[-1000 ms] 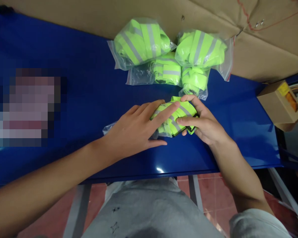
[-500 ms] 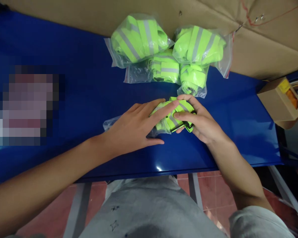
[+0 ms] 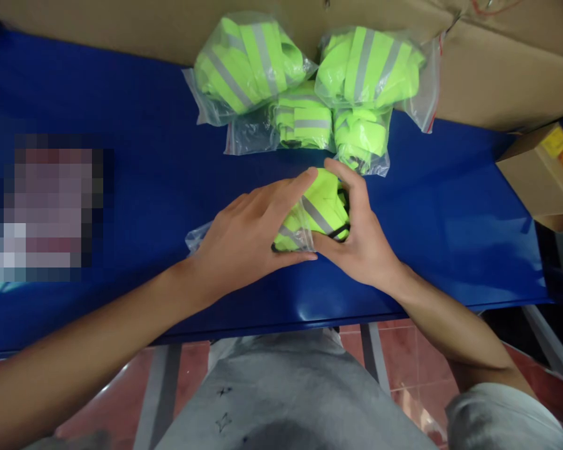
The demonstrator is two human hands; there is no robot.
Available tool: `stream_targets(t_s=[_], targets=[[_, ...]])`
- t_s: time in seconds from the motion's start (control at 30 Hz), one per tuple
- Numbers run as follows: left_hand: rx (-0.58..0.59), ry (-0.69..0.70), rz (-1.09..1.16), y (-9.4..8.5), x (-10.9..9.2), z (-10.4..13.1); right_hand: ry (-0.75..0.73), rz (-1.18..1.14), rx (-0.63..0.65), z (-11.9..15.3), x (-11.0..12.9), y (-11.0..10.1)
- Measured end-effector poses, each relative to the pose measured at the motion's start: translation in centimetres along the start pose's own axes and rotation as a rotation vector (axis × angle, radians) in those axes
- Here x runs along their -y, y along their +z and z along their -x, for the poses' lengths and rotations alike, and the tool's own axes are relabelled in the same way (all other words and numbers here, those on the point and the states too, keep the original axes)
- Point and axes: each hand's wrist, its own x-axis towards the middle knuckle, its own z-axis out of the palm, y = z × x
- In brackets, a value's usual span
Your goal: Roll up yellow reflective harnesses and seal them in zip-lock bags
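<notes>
Head view: folded neon-yellow vest [image 3: 319,206], grey reflective stripes, half inside clear bag [image 3: 201,236]. Left hand [image 3: 244,240] and right hand [image 3: 359,240] fingers cupped around it, pressing. No readable writing.

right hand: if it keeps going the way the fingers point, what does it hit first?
The right hand points away from the body; first in line is likely the small bagged vest, just past the folded vest it grips. Depth unclear.

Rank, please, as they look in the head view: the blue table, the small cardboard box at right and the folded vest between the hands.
1. Blue table, by far.
2 and 3. Folded vest and cardboard box look alike; the box is cut off by the frame edge, so no ranking.
</notes>
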Motion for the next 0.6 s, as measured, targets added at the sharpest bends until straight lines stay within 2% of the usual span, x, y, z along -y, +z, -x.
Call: stream_targets(t_s=[0.13, 0.27, 0.37, 0.47, 0.6], targets=[[0.057, -0.123, 0.062, -1.2, -0.8, -0.1, -0.033, -0.006, 0.163, -0.4, -0.4, -1.4], [0.123, -0.146, 0.046, -2.4, -1.0, -0.2, -0.004, -0.168, 0.296, -1.1, -0.6, -2.9], [0.132, -0.137, 0.035, -2.5, -0.8, -0.2, 0.06, -0.241, 0.284, -1.1, -0.8, -3.2], [0.123, -0.086, 0.01, -2.0, -0.9, -0.1, 0.062, -0.205, 0.269, -0.9, -0.9, -2.6], [0.108, -0.04, -0.023, -1.5, -1.3, 0.1, -0.133, -0.039, 0.233, -0.7, -1.0, -1.3]])
